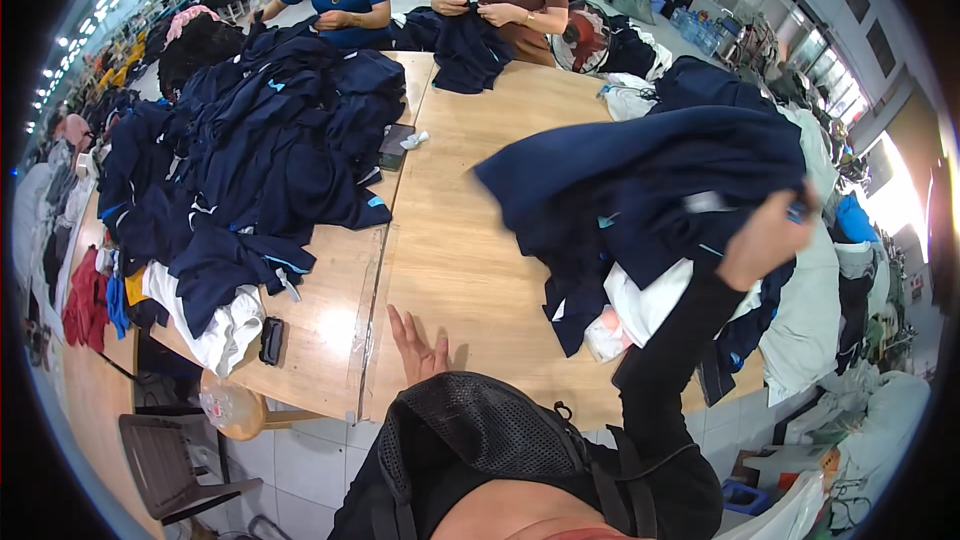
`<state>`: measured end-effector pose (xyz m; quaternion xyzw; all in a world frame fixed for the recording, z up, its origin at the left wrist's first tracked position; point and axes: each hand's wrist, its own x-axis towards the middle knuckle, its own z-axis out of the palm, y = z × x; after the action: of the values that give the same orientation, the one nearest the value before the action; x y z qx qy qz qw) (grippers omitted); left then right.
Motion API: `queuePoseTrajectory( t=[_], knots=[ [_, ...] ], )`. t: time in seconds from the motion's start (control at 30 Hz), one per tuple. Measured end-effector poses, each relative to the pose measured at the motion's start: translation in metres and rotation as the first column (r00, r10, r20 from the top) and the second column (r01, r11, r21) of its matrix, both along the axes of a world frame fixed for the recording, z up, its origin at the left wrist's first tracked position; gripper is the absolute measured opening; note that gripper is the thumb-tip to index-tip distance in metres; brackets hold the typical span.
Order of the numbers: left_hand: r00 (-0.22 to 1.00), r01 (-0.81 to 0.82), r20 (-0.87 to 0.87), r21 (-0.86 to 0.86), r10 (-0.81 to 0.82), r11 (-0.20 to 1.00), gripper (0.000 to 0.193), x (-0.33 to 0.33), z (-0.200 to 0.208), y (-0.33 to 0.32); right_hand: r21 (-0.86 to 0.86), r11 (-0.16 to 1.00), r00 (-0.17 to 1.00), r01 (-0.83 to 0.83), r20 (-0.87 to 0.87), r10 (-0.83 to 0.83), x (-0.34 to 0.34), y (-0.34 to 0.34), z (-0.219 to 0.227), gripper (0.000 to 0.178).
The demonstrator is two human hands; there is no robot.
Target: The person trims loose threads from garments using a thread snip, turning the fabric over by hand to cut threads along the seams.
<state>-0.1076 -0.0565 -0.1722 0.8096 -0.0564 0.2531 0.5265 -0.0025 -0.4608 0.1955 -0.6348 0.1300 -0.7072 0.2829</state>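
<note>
Your right grip (765, 243) held a navy garment (640, 165).
The garment was spread above the table's (480, 310) right side; your left grip (417, 345) was wide at the near edge.

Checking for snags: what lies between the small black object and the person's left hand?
The head view shows wooden tabletop, crossed by a seam, between the small black object and the left hand.
</note>
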Motion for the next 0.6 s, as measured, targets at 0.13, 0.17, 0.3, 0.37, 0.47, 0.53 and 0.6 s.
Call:
queuePoseTrajectory(
  t=[0.13,0.17,0.3,0.37,0.47,0.53,0.6],
  knots=[
    [0.998,0.047,-0.043,0.024,-0.046,0.999,0.089,0.009,0.002,-0.006,0.165,0.969,0.981,0.185,-0.083,-0.174,-0.028,-0.087,0.003,0.031],
    [0.999,0.032,-0.035,0.057,-0.03,0.998,0.088,0.008,0.001,-0.004,0.22,0.973,0.997,0.062,-0.063,-0.049,-0.028,-0.088,-0.024,0.033],
    [0.999,0.037,-0.02,0.148,-0.034,0.988,0.084,0.013,-0.013,-0.001,0.003,0.978,0.72,-0.21,-0.676,0.157,-0.069,-0.074,-0.181,0.017],
    [0.997,0.005,-0.076,0.181,0.009,0.983,0.083,0.011,-0.009,0.004,0.73,0.634,0.392,-0.254,-0.522,0.758,-0.081,0.017,-0.236,0.022],
    [0.993,0.054,-0.12,0.299,-0.019,0.953,0.085,0.012,-0.011,0.001,0.799,0.49,0.14,-0.35,-0.472,0.87,-0.09,0.111,-0.289,0.019],
    [0.987,0.061,-0.162,0.366,-0.001,0.929,0.087,0.012,-0.011,0.006,0.815,0.418,-0.003,-0.402,-0.458,0.889,-0.086,0.17,-0.288,0.018],
    [0.98,0.085,-0.198,0.421,0.0,0.903,0.089,0.01,-0.011,0.002,0.911,0.271,-0.276,-0.311,-0.36,0.891,-0.076,0.189,-0.323,0.017]
  ],
)
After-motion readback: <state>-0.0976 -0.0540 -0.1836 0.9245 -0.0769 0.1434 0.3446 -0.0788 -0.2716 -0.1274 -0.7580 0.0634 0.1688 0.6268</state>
